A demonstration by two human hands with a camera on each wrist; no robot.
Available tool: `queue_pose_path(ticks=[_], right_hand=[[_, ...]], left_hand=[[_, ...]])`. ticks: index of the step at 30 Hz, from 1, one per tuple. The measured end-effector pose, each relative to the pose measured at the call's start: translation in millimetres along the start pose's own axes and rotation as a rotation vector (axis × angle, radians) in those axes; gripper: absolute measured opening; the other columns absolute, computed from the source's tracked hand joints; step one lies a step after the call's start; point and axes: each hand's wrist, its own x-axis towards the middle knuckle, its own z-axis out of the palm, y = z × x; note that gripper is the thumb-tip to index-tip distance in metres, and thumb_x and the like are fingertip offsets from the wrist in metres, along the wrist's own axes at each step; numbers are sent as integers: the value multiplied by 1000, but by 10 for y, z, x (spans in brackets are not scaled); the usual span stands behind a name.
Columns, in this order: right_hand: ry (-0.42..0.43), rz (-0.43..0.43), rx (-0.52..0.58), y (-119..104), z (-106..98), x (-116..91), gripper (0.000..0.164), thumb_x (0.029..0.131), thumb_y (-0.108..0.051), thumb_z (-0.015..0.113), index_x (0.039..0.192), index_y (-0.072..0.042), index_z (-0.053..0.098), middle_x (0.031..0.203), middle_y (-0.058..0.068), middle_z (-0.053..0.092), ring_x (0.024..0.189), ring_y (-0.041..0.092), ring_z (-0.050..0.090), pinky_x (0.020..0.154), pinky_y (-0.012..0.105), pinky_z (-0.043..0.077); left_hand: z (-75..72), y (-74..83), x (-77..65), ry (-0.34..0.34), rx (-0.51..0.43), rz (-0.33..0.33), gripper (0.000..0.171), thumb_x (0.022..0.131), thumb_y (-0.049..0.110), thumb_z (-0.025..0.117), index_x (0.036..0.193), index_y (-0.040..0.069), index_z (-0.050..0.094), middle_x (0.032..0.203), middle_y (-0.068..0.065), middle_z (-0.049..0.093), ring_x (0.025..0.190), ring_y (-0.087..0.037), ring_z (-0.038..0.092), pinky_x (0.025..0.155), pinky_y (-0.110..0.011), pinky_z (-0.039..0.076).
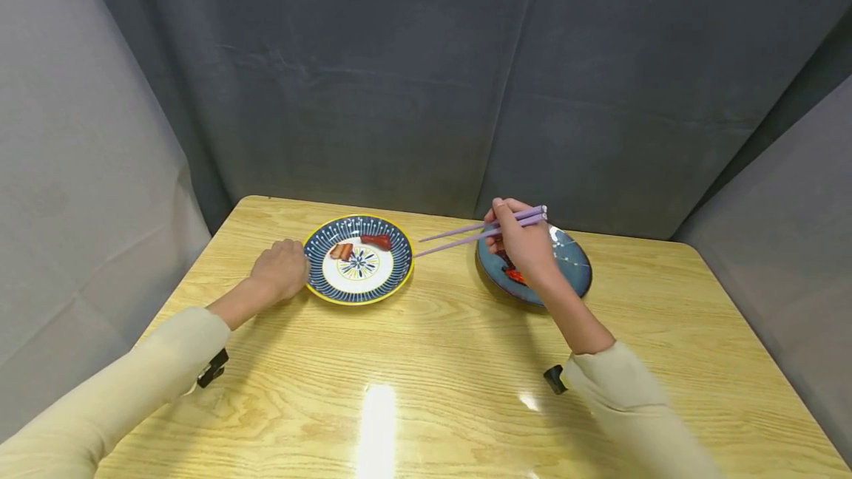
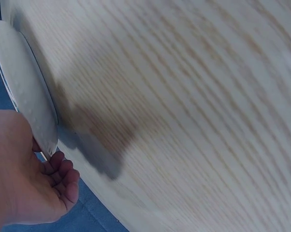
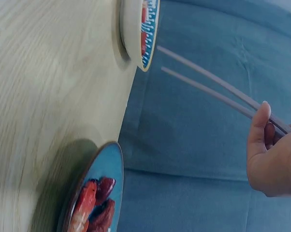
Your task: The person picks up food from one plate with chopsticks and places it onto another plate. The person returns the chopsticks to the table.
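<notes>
My left hand [image 1: 281, 270] grips the left rim of a blue-and-white patterned plate [image 1: 393, 288] with a yellow edge; in the left wrist view its fingers curl at the rim. On that plate lie a brown striped meat piece [image 1: 342, 251] and a dark red piece [image 1: 376, 242]. My right hand [image 1: 526, 246] holds a pair of purple chopsticks [image 1: 466, 240] above a dark blue plate [image 1: 574, 265]. The chopstick tips are apart with nothing between them, pointing toward the patterned plate. Several red food pieces [image 3: 103, 188] lie on the blue plate, partly hidden by the hand in the head view.
Both plates stand toward the back of a light wooden table [image 1: 426, 361]. Behind it hangs a dark grey curtain [image 1: 373, 94], and paler cloth [image 1: 86, 168] closes off the sides.
</notes>
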Motion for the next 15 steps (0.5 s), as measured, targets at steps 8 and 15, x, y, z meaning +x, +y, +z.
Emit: queue_pose_path(ticks=[8, 15], right_hand=[[-23, -5, -36, 55, 203, 21, 41, 106, -30, 49, 95, 7, 62, 87, 28, 61, 64, 18, 66, 65, 40, 58], [-12, 6, -4, 130, 322, 73, 38, 104, -31, 53, 95, 4, 62, 86, 29, 62, 68, 27, 69, 63, 33, 58]], left_hand=[[18, -9, -9, 41, 42, 24, 28, 102, 16, 39, 100, -10, 51, 87, -16, 45, 86, -32, 50, 71, -46, 49], [30, -2, -21, 74, 47, 7, 28, 102, 16, 40, 98, -10, 51, 85, -16, 45, 82, -32, 50, 68, -46, 48]])
